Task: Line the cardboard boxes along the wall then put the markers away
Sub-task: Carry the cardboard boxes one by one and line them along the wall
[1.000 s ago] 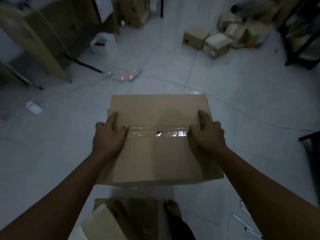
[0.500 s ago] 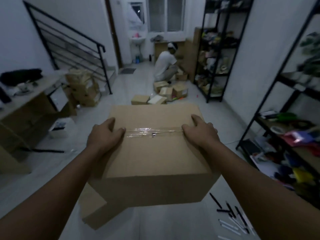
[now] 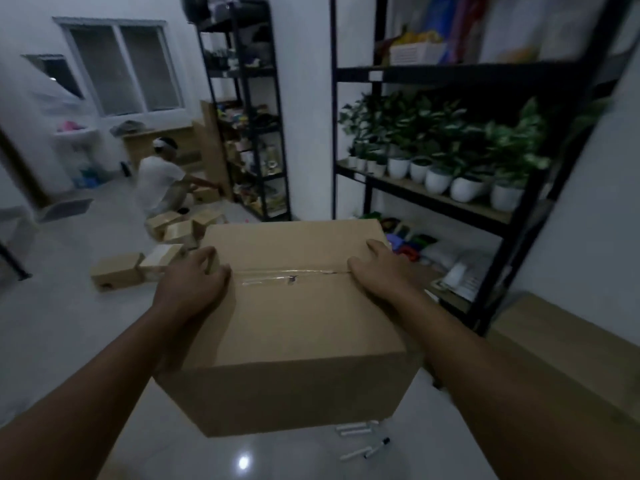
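While it is carried clear of the white tiled floor [image 3: 69, 341], a taped cardboard box [image 3: 294, 323] is held from both sides. The left hand [image 3: 194, 285] is curled over the left top edge, thumb on the lid beside the clear tape [image 3: 273, 277]. The right hand [image 3: 377, 268] is curled over the right top edge. White markers [image 3: 356, 429] are seen lying on the floor below the box. Potted plants [image 3: 464, 188] are lined on a black shelf rack [image 3: 433, 202] at right. Small cardboard boxes [image 3: 117, 271] are scattered near a crouching person [image 3: 159, 181].
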